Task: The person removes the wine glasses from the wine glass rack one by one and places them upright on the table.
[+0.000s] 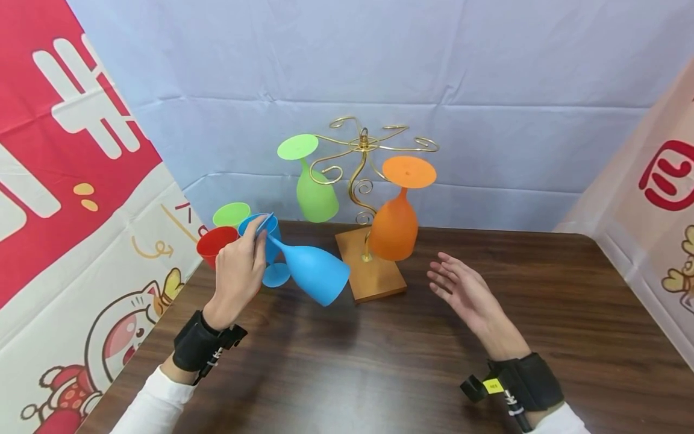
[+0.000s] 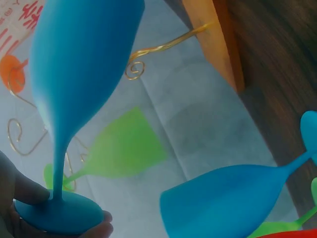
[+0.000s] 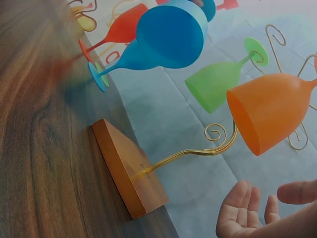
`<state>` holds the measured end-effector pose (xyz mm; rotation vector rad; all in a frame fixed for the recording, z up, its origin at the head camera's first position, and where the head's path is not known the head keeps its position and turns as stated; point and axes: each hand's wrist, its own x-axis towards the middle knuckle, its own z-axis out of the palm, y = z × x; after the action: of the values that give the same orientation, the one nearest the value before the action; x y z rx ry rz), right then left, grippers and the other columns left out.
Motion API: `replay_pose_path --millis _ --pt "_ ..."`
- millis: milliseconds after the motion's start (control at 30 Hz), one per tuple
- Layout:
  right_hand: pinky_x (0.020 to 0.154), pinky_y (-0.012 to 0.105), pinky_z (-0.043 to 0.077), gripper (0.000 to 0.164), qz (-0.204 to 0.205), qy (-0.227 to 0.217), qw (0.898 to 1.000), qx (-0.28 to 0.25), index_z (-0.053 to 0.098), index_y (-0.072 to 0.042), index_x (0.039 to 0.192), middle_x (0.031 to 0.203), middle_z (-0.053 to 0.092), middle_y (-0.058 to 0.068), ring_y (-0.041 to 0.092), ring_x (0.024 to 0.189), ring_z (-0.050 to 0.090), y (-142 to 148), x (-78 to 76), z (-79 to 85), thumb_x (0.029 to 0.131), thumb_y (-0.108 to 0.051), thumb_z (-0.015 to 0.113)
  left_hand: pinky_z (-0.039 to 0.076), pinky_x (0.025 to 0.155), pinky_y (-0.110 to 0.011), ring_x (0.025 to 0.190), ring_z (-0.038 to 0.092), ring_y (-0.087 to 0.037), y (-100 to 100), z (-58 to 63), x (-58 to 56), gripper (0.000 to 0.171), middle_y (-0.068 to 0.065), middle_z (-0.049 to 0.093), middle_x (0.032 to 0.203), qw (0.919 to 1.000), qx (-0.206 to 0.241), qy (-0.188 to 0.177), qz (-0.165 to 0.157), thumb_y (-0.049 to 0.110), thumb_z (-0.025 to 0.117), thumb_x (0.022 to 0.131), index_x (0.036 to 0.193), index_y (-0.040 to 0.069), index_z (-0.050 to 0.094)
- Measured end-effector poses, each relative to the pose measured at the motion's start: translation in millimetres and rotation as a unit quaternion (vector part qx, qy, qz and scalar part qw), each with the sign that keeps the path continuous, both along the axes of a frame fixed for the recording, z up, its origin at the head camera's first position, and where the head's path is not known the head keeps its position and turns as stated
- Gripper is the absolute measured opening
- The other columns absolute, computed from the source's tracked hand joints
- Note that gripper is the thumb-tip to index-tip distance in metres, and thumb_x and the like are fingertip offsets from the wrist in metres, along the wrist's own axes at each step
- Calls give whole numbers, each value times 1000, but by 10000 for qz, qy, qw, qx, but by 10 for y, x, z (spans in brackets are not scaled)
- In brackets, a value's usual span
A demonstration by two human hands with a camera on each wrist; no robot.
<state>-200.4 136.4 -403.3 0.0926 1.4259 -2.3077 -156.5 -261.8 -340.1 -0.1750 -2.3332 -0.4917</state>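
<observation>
My left hand [image 1: 241, 271] pinches the foot of a blue goblet [image 1: 317, 271], whose bowl tilts down to the right. In the left wrist view, thumb and fingers grip the round base of this blue goblet [image 2: 84, 74]. To its right is a gold wire rack [image 1: 363, 144] on a wooden base [image 1: 374, 271]. An orange goblet [image 1: 394, 226] and a green goblet [image 1: 317, 193] hang upside down from its arms. My right hand [image 1: 466, 289] hovers right of the rack with fingers relaxed, holding nothing; the right wrist view shows that hand [image 3: 252, 210] below the orange goblet [image 3: 272, 109].
Upright at the table's back left stand a red goblet [image 1: 214, 244], another green goblet [image 1: 232, 213] and another blue goblet [image 1: 277, 274], partly behind my left hand. The dark wooden table [image 1: 347, 374] meets a pale cloth backdrop [image 1: 488, 150]. Several curled rack arms carry no goblet.
</observation>
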Motion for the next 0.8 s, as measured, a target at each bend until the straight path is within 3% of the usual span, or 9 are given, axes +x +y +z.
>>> replay_pose_path --millis 233,500,667,800 --pt "97 21 53 15 -30 43 9995 -314 61 -27 119 108 66 -10 6 108 64 9 13 -13 109 -23 51 35 46 -25 45 38 -14 -20 -192 -12 36 -7 51 57 9992 163 -372 5 11 62 101 135 0 59" --pt "101 23 54 21 19 46 9977 -680 53 -21 129 114 68 -6 8 113 65 -7 0 -15 108 -19 53 44 53 -23 48 45 -15 -65 -428 -12 36 -7 57 62 9903 857 -1088 -149 14 59 103 137 2 57" --pt "104 24 52 31 52 47 9967 -810 45 -16 137 119 68 -5 9 118 64 -12 -16 -6 107 -17 53 59 66 -35 57 56 -19 -101 -523 -11 36 -14 67 74 9820 1199 -1447 -177 14 58 103 138 2 55" --pt "105 24 52 32 135 204 9961 -842 44 -16 138 123 68 -5 10 120 64 -10 -11 8 108 -17 52 61 73 -45 69 65 -27 -91 -578 -17 36 -21 73 91 9735 1449 -1750 -241 14 57 104 138 2 55"
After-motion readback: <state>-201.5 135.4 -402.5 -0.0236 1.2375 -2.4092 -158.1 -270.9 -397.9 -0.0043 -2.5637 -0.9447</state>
